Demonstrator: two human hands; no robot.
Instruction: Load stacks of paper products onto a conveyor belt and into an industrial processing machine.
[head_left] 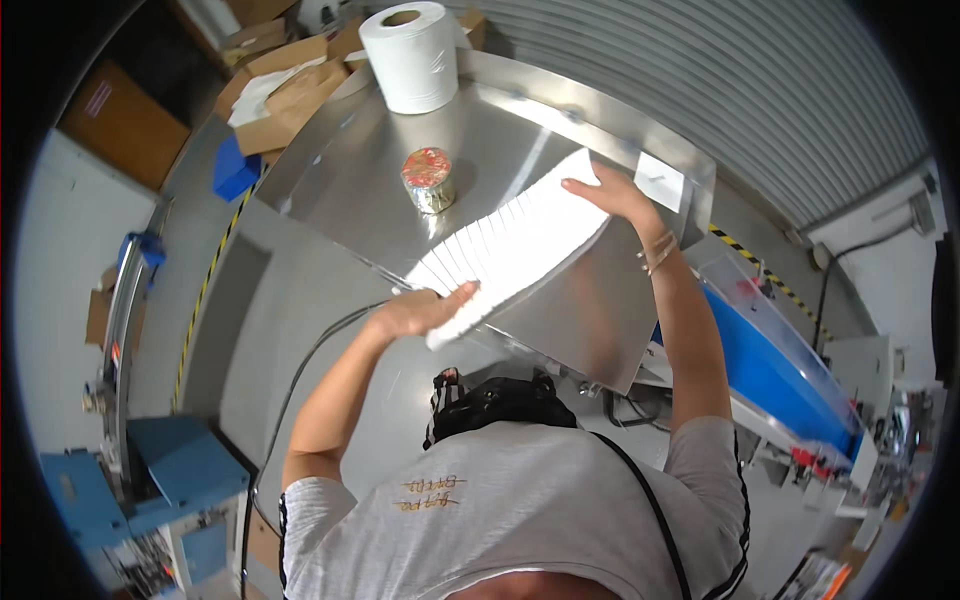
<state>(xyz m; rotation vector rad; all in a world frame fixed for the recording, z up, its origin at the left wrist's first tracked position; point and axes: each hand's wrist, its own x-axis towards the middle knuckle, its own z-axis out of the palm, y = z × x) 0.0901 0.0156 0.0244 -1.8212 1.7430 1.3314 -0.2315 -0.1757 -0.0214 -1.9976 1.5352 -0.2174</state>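
A long row of white, thin, packed pieces (520, 235), with dark lines between them along the far side, slants over the metal table. I cannot make out what kind of pieces they are. My left hand (420, 311) grips the near left end, thumb on top. At the far right end my right hand (614, 194) is closed round the row, its thumb over the upper face. The fingers beneath are mostly hidden. Beyond the row stands a short cylinder (430, 182) with shiny silver sides and a red patterned top.
The stainless steel table (340, 195) has a raised back rim. On it are a big white roll (412, 65) and a white paper slip (660, 181). Open cardboard boxes (275, 95) stand at the back left. A blue conveyor belt (775, 365) lies to the right; a black hose (300, 390) hangs at left.
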